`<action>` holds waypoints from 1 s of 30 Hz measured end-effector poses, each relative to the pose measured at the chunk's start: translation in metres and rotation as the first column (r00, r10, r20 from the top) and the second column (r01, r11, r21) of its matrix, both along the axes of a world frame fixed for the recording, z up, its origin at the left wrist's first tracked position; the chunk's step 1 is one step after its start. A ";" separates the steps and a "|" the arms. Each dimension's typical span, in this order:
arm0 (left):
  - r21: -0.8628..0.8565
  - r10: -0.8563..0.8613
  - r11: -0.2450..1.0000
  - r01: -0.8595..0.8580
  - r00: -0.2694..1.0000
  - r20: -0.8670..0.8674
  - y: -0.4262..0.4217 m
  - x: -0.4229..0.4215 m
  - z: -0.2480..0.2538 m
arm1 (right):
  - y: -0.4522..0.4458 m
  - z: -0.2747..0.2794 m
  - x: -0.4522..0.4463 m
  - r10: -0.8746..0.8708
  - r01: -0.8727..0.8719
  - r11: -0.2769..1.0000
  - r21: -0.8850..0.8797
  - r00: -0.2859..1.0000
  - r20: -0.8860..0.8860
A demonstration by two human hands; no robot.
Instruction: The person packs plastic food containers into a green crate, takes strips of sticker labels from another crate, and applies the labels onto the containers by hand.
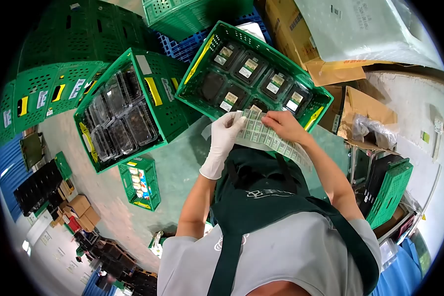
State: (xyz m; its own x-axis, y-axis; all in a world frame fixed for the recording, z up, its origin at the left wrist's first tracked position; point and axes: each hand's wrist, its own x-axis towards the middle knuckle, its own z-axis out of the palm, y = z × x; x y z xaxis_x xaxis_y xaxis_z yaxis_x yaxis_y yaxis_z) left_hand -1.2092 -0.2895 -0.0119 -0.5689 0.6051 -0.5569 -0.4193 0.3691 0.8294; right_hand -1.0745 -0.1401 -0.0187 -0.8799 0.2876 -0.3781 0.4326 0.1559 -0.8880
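My left hand (225, 135), in a white glove, pinches the left edge of a sheet of printed labels (269, 139). The bare right hand (287, 126) grips the same sheet along its upper edge, thumb and fingers closed on it. Just beyond both hands is a green crate (195, 96) of dark clear-lidded plastic boxes. Several boxes bear a label, such as one box (248, 68) near the middle. A box (213, 85) on the left side shows no label. The sheet and hands partly cover a box at the near side.
To the left, another green crate (161, 109) holds stacked clear-lidded boxes. A small green crate (155, 191) with packets sits on the floor. Stacked green crates (59, 91) line the far left. Cardboard boxes (370, 111) and a green crate (390, 192) stand at the right.
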 end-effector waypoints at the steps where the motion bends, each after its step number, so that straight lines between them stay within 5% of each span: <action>1: 0.020 0.000 1.000 0.000 0.999 0.044 0.000 -0.001 -0.003 | 0.003 -0.001 0.000 0.044 -0.042 0.999 -0.027 0.998 0.047; 3: -0.014 -0.015 1.000 0.015 0.999 0.031 0.001 0.001 -0.006 | 0.007 -0.005 -0.002 0.064 -0.057 0.996 -0.072 0.993 0.103; 7: -0.058 -0.082 0.995 0.087 0.994 0.078 0.003 0.006 -0.018 | 0.010 -0.013 -0.013 -0.206 0.208 0.967 -0.145 0.978 0.028; 9: -0.066 -0.152 0.985 0.158 0.984 0.097 0.003 0.007 -0.022 | 0.011 -0.018 -0.017 -0.105 0.118 0.990 0.083 0.983 -0.150; 13: -0.140 -0.184 0.973 0.186 0.983 0.029 0.007 0.009 -0.030 | 0.001 -0.023 -0.013 -0.043 0.097 0.949 0.301 0.983 -0.179; 17: -0.163 -0.233 0.957 0.241 0.970 0.070 0.007 0.011 -0.042 | -0.011 -0.036 -0.003 -0.077 0.131 0.923 0.362 0.984 -0.158; 25: -0.226 -0.280 0.921 0.318 0.942 0.185 0.012 0.013 -0.061 | -0.017 -0.056 0.016 -0.204 0.283 0.918 0.279 0.938 -0.279; 27: -0.219 -0.237 0.934 0.283 0.948 0.213 0.014 0.019 -0.067 | -0.013 -0.056 0.023 -0.332 0.345 0.937 0.063 0.931 -0.153; 28: -0.242 -0.247 0.925 0.291 0.949 0.196 0.016 0.020 -0.069 | -0.009 -0.053 0.025 -0.395 0.400 0.910 -0.110 0.917 0.059; 30: -0.319 -0.290 0.894 0.314 0.949 0.121 0.023 0.025 -0.070 | -0.006 -0.074 0.032 -0.407 0.440 0.873 -0.209 0.895 0.183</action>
State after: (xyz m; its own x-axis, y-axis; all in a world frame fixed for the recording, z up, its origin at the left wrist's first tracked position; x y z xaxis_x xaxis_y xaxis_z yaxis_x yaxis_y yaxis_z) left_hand -1.1841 -0.2666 -0.0816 -0.3414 0.5158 -0.7857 -0.2957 0.7346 0.6107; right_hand -1.0427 -0.1463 -0.0930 -0.6329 0.5079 -0.5844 0.5219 -0.2778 -0.8065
